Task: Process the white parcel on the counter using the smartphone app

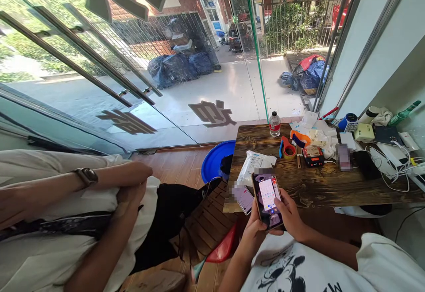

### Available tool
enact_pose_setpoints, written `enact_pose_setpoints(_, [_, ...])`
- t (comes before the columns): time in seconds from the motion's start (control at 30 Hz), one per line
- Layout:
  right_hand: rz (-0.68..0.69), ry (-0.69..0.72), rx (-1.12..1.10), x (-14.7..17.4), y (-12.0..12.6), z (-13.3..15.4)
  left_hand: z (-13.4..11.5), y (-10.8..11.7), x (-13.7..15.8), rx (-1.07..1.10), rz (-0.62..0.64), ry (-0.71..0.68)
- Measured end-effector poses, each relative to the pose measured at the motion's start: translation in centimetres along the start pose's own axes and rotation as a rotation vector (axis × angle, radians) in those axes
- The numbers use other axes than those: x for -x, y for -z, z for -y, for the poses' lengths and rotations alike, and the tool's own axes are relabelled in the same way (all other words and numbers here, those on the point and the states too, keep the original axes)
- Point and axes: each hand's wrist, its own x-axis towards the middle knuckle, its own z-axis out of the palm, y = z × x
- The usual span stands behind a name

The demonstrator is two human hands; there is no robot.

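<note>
Both hands cradle the phone (267, 200) off the worktop's (299, 181) near edge; left hand (254, 230) fingers wrapped, right hand (290, 214) thumbing. Steady the grip.

Glossy glass phone (267, 200); rough-grained wooden table (318, 181).

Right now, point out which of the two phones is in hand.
The lit phone, gripped by left hand and right hand; the other phone lies flat on the table edge.
</note>
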Motion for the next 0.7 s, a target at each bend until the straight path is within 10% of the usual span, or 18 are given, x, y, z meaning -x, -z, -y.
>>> enact_pose_setpoints(0.7, [0.02,-0.125,-0.073,-2.4,1.1,0.0,0.0,-0.6,-0.2,0.035,0.0,0.015])
